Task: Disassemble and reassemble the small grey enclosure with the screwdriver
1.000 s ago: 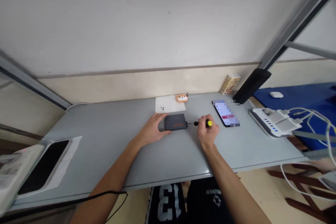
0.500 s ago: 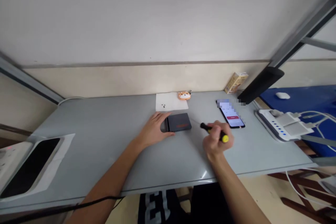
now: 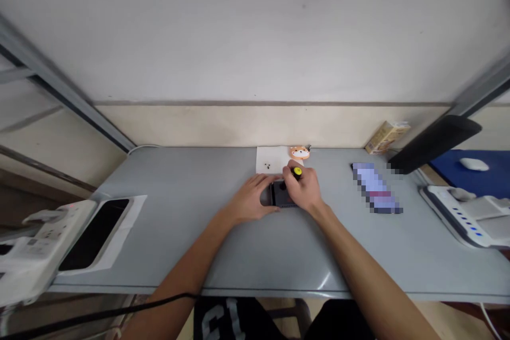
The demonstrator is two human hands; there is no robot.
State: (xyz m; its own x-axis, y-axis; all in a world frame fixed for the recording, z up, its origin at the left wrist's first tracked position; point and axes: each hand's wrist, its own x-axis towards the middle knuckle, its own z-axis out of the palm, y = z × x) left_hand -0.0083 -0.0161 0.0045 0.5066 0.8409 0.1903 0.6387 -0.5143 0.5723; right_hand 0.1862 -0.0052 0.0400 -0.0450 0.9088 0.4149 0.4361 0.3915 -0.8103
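A small dark box [image 3: 283,201] lies flat on the grey desk, its right part covered by my hand. My left hand [image 3: 255,197] grips the box's left end, thumb on the near side and fingers on the far side. Closed around a screwdriver [image 3: 297,172] with a black and yellow handle, my right hand [image 3: 305,187] is over the box. The handle stands roughly upright; its tip is hidden. Behind the box, several tiny dark screws [image 3: 268,166] rest on white paper [image 3: 263,154], beside an orange dog-faced case [image 3: 299,152].
A lit phone [image 3: 374,188] lies to the right, near a charging station [image 3: 458,215], a black cylinder [image 3: 436,143] and a small carton [image 3: 386,137]. On the left are a dark-screened phone [image 3: 95,234] and a power strip [image 3: 59,239]. A black cable [image 3: 119,313] crosses my left forearm.
My right hand has brought the screwdriver from the right onto the box and turned it upright. My left hand still holds the box. The view has shifted, so the scene sits further right.
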